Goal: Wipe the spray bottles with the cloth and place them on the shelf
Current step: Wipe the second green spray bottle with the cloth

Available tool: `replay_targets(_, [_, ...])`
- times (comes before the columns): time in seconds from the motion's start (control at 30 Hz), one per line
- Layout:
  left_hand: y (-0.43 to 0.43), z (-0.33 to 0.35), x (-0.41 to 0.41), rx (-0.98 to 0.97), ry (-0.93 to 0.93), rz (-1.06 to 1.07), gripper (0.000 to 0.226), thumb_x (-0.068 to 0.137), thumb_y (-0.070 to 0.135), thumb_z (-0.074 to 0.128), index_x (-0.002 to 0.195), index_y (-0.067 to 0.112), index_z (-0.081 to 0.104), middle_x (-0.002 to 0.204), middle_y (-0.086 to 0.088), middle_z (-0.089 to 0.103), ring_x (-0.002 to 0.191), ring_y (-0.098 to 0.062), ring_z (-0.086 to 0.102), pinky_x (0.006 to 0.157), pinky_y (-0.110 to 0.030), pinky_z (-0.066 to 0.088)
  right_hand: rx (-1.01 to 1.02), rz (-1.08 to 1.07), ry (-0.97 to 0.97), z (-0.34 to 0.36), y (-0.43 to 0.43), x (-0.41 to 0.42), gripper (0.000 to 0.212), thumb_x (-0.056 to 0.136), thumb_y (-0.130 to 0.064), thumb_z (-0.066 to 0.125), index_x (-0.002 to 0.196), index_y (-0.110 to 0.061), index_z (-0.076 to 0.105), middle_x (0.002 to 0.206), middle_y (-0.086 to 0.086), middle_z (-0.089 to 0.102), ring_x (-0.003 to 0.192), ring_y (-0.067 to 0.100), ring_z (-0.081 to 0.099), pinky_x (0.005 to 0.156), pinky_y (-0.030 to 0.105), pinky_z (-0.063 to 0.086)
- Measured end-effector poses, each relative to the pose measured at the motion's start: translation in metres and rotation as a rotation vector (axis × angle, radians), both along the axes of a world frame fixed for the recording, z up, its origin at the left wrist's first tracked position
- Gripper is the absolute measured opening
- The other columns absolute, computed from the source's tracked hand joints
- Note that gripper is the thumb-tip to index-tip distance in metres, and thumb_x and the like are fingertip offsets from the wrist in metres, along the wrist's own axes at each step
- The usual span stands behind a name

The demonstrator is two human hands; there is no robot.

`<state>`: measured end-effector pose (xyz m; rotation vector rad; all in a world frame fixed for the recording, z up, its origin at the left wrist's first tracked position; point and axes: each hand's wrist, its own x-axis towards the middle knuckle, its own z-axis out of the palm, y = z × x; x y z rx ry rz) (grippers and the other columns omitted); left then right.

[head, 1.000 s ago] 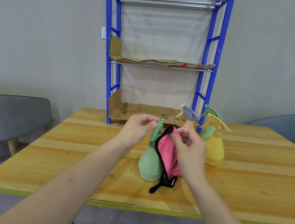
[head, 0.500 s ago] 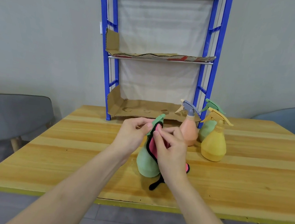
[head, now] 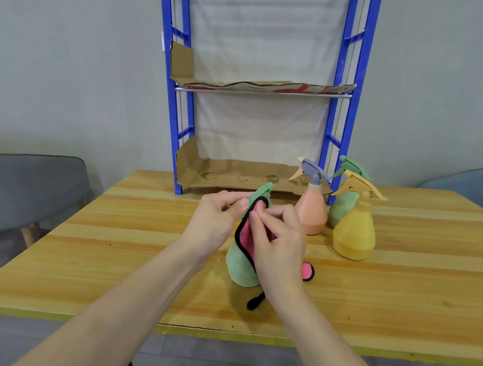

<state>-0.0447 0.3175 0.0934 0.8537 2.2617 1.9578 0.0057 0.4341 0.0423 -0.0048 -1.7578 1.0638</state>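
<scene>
1. A green spray bottle (head: 240, 266) stands upright on the wooden table (head: 401, 309), near its front middle.
2. The left hand (head: 214, 219) pinches the bottle's green trigger head between thumb and fingers.
3. The right hand (head: 276, 245) presses a pink cloth (head: 246, 233) with black edging against the bottle's neck, fingers closed on the fabric; 1 corner of the cloth sticks out to the right of the wrist and a black end trails onto the table below.
4. 3 more bottles stand to the right, close together: a peach bottle (head: 311, 211), a second green bottle (head: 342, 206) behind, and a yellow bottle (head: 354, 233) in front.
5. The blue shelf (head: 340, 73) stands at the table's far edge, its 2 visible levels lined with cardboard (head: 235, 176).
</scene>
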Motion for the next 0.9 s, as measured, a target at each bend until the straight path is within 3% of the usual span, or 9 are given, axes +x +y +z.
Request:
replay_targets(0.1, [0.0, -0.001, 0.0, -0.005, 0.003, -0.017, 0.028, 0.107, 0.019, 0.056, 0.125, 0.026, 0.076, 0.127, 0.007, 0.072, 0.122, -0.003, 0.064, 0.109, -0.029, 0.047, 0.0, -0.012, 0.0, 0.004, 0.007, -0.002, 0.011, 0.095, -0.008, 0.074, 0.101, -0.008, 0.082, 0.09, 0.002, 0.064, 0.086, 0.007, 0.062, 0.078, 0.016, 0.047])
replay_targets(0.27, [-0.001, -0.003, -0.001, 0.008, 0.016, -0.029, 0.029, 0.107, 0.019, 0.056, 0.124, 0.029, 0.076, 0.127, 0.004, 0.072, 0.122, -0.006, 0.064, 0.108, -0.03, 0.046, -0.168, 0.022, -0.045, 0.011, 0.009, -0.007, 0.013, 0.097, -0.012, 0.071, 0.1, -0.013, 0.083, 0.098, 0.0, 0.065, 0.095, 0.004, 0.063, 0.084, 0.011, 0.044])
replay_targets(0.37, [0.0, -0.003, -0.003, 0.02, 0.02, -0.036, 0.03, 0.107, 0.017, 0.054, 0.124, 0.026, 0.077, 0.125, 0.003, 0.074, 0.123, -0.008, 0.065, 0.107, -0.031, 0.048, -0.083, 0.003, -0.046, 0.003, 0.001, -0.003, 0.012, 0.097, -0.009, 0.071, 0.101, -0.008, 0.082, 0.097, 0.003, 0.062, 0.092, 0.005, 0.061, 0.083, 0.013, 0.045])
replay_targets(0.53, [0.0, 0.0, -0.002, 0.01, 0.014, -0.053, 0.03, 0.108, 0.015, 0.052, 0.125, 0.022, 0.076, 0.122, 0.008, 0.076, 0.118, -0.001, 0.066, 0.093, -0.017, 0.048, 0.041, -0.034, -0.014, 0.004, 0.01, -0.004, 0.012, 0.094, -0.006, 0.073, 0.103, -0.006, 0.082, 0.098, 0.003, 0.062, 0.092, 0.003, 0.059, 0.083, 0.013, 0.044])
replay_targets(0.67, [0.001, -0.002, -0.002, 0.032, 0.038, -0.057, 0.031, 0.108, 0.012, 0.051, 0.125, 0.019, 0.075, 0.125, 0.006, 0.075, 0.123, -0.005, 0.065, 0.105, -0.024, 0.049, -0.076, -0.026, -0.053, 0.009, 0.009, -0.006, 0.012, 0.096, -0.009, 0.071, 0.102, -0.009, 0.082, 0.099, 0.001, 0.063, 0.094, 0.001, 0.06, 0.084, 0.01, 0.043])
replay_targets(0.8, [0.003, -0.005, -0.002, 0.053, 0.021, -0.03, 0.03, 0.108, 0.014, 0.052, 0.125, 0.02, 0.075, 0.124, 0.004, 0.075, 0.121, -0.007, 0.066, 0.106, -0.027, 0.049, 0.046, -0.06, -0.051, -0.013, 0.003, 0.001, 0.01, 0.093, -0.003, 0.075, 0.1, -0.004, 0.081, 0.093, 0.003, 0.063, 0.09, 0.002, 0.06, 0.082, 0.009, 0.044])
replay_targets(0.9, [0.003, -0.006, -0.001, 0.041, 0.021, -0.021, 0.03, 0.108, 0.017, 0.052, 0.125, 0.022, 0.076, 0.125, 0.003, 0.074, 0.12, -0.006, 0.066, 0.105, -0.026, 0.049, -0.027, -0.01, -0.128, -0.015, 0.009, 0.005, 0.009, 0.093, -0.008, 0.075, 0.098, -0.01, 0.083, 0.089, -0.002, 0.065, 0.087, 0.006, 0.063, 0.079, 0.009, 0.044])
